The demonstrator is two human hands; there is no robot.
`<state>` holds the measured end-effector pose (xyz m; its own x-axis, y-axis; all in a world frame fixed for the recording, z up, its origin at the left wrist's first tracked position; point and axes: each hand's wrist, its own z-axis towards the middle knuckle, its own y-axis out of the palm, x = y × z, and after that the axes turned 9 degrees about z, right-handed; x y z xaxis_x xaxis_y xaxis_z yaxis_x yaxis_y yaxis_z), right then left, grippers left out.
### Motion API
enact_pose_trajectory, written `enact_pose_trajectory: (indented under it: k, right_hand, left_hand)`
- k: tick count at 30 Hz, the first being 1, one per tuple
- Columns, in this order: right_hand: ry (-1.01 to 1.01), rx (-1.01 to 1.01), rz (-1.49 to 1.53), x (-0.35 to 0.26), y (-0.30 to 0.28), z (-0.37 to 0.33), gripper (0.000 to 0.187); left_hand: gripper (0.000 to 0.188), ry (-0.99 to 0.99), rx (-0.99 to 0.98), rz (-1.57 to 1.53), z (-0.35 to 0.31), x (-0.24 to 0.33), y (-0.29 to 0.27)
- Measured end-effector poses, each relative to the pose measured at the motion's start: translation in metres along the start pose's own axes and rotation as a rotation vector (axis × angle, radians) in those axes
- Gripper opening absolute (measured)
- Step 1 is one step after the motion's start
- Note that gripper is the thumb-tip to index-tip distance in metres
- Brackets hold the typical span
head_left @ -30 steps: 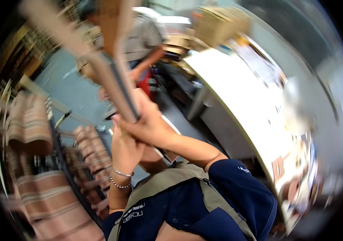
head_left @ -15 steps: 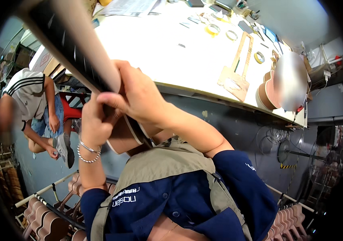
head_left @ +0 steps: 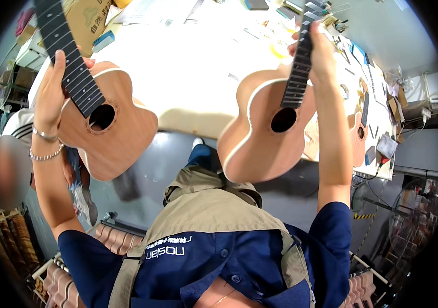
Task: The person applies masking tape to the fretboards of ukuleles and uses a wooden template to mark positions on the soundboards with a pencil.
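In my left hand point(head_left: 50, 100) is an unstrung, bare-wood ukulele point(head_left: 121, 138), gripped by its dark fretted neck where it meets the body. My fingers wrap behind that neck and the thumb shows beside the fretboard. A second unstrung ukulele point(head_left: 260, 149), with pale edging round its top, hangs from my right hand point(head_left: 322, 54). That hand is closed round the neck, higher up toward the headstock. Both bodies hang in front of me at the worktable's near edge, apart from each other, sound holes facing up toward me.
The white worktable point(head_left: 193, 66) carries papers point(head_left: 152, 11), a blue block point(head_left: 103, 41), tape rolls and tools. Another ukulele point(head_left: 361, 132) lies at its right end. A person point(head_left: 17, 126) sits close by on the left. Racks of wooden bodies point(head_left: 67, 280) stand behind me; a fan point(head_left: 415, 218) is at right.
My hands were together on one neck at the left; now they are wide apart, each with a ukulele. The right hand has moved far right, and both sound holes now show.
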<state>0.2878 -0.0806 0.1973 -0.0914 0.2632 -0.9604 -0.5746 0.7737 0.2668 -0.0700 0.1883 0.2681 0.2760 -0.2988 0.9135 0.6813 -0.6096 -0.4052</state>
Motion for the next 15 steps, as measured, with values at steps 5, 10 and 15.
enact_pose_trajectory:
  k: [5,10,15]
  right_hand:
    - [0.424,0.083,-0.176,0.110,-0.001,0.064,0.044]
    - [0.599,0.119,-0.144,0.197,0.017,0.110,0.044]
    - [0.698,0.145,-0.064,0.224,0.011,0.133,0.044]
  left_hand:
    - [0.047,-0.275,-0.307,0.000,0.138,-0.067,0.045]
    - [0.044,-0.499,-0.493,-0.142,0.218,-0.176,0.117]
    - [0.049,-0.556,-0.562,0.023,0.261,-0.236,0.155]
